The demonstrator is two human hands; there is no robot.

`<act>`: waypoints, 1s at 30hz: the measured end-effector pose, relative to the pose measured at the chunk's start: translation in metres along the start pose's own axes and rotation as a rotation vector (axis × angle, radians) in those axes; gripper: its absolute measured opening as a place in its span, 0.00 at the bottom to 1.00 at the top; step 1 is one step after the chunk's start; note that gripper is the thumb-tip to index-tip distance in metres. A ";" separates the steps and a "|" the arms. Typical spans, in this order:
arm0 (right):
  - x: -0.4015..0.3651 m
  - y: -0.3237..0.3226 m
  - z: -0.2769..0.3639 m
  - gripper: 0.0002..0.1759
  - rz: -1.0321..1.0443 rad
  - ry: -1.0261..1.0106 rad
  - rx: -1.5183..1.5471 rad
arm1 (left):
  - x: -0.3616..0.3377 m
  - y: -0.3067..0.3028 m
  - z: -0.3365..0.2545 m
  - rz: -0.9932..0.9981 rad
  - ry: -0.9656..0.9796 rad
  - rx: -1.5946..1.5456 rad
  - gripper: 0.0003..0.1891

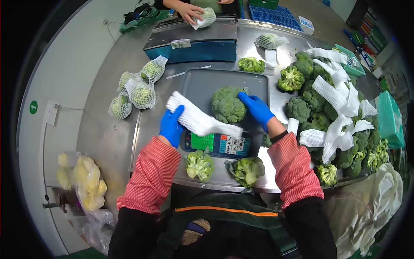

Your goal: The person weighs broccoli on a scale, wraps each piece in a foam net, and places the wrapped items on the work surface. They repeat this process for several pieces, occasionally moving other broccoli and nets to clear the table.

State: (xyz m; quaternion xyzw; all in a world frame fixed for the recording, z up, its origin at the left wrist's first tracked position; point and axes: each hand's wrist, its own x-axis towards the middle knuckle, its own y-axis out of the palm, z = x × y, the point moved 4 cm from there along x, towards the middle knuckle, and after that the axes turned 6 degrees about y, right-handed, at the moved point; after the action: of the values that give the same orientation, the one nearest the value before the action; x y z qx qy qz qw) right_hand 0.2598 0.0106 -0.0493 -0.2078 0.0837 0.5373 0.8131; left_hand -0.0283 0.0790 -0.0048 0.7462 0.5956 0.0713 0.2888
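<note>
A big broccoli head (227, 103) sits on the grey pan of a weighing scale (202, 84). My right hand (257, 108), in a blue glove, grips the broccoli's right side. My left hand (172, 125), also blue-gloved, holds a white foam net sleeve (196, 118) that stretches toward the scale's keypad (226, 143). Two more broccoli heads (199, 165) (248, 170) lie at the near table edge below the keypad.
A heap of loose broccoli (317, 116) and white net sleeves (334, 95) fills the right side of the steel table (103, 138). Netted broccoli (138, 88) lies left. Another person's hand (189, 12) holds a netted head beyond a blue machine (192, 45). Yellow bags (86, 181) hang lower left.
</note>
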 end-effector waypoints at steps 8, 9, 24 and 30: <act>-0.048 0.012 0.072 0.33 -0.046 -0.014 -0.260 | -0.040 -0.007 0.020 0.336 -0.135 0.134 0.25; -0.064 0.019 0.087 0.33 -0.082 -0.059 -0.389 | -0.045 -0.009 0.021 0.332 -0.188 0.147 0.28; -0.082 0.020 0.079 0.19 -0.338 -0.803 -1.094 | -0.031 0.014 0.043 0.435 -0.161 0.296 0.29; -0.147 0.030 0.103 0.26 -0.218 -0.666 -0.567 | -0.060 0.036 0.031 0.520 -0.240 0.468 0.14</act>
State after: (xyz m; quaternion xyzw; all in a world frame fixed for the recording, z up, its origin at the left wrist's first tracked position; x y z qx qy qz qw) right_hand 0.1636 -0.0587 0.0887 -0.2458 -0.3553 0.4879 0.7585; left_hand -0.0007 0.0082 0.0019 0.9215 0.3481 -0.0837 0.1505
